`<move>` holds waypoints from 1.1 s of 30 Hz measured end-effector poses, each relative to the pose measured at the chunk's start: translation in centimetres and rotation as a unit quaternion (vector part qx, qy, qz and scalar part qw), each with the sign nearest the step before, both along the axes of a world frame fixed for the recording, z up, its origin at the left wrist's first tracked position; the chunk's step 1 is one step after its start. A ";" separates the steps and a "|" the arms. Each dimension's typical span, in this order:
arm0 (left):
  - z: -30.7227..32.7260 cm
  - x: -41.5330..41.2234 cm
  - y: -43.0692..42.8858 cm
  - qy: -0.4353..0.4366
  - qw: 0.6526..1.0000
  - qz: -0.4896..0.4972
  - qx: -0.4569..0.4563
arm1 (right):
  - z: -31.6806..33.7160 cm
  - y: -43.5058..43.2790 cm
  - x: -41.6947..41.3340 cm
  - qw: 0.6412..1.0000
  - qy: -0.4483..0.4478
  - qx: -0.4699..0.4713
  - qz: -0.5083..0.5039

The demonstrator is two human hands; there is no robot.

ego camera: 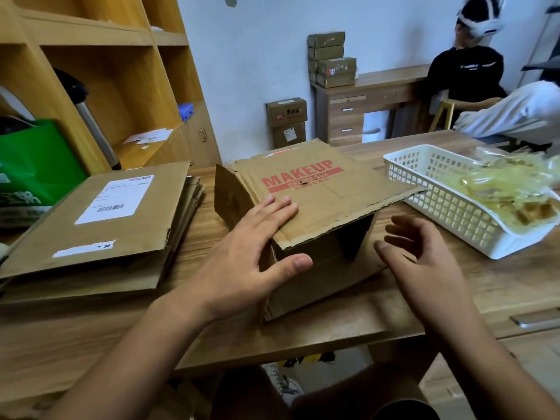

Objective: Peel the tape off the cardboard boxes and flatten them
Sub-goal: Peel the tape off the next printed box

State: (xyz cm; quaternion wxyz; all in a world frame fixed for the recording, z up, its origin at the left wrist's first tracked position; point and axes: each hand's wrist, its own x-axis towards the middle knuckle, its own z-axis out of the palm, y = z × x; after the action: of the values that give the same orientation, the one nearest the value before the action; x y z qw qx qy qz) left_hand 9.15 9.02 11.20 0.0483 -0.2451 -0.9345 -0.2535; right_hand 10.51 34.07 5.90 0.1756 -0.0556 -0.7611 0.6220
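Note:
A brown cardboard box (321, 189) printed MAKEUP in red lies on the wooden table (91, 338), partly collapsed, its near end open and hollow. My left hand (242, 262) rests on the box's near left corner, fingers straight on the top panel and thumb over the front edge. My right hand (424, 262) hovers just right of the open end with loosely curled fingers, holding nothing. To the left lies a stack of flattened boxes (100, 228) with a white shipping label on top.
A white plastic basket (439, 204) holding crumpled peeled tape stands at the right. A green bag (33, 165) and wooden shelves are at the left. Taped boxes (288, 122) stand by the far wall and on a desk. A seated person is at the back right.

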 end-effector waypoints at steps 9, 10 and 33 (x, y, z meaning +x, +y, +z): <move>-0.1 0.0 -0.1 -0.005 1.000 0.003 0.008 | 0.4 -1.5 -4.1 0.998 -0.050 0.007 0.034; -0.1 0.0 -0.2 -0.006 1.000 0.003 0.010 | 0.3 -1.3 -4.1 0.998 -0.051 0.004 0.036; -2.6 -1.2 0.0 -0.073 0.993 -0.077 -0.057 | 1.8 7.7 -2.7 0.889 -0.078 -0.404 0.200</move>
State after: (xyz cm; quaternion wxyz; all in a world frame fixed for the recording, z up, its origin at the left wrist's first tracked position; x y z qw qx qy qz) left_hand 7.96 9.02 8.62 -0.0533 -0.2995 -0.9268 -0.2203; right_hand 7.82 41.80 7.74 -0.0497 -0.0168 -0.4502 0.8914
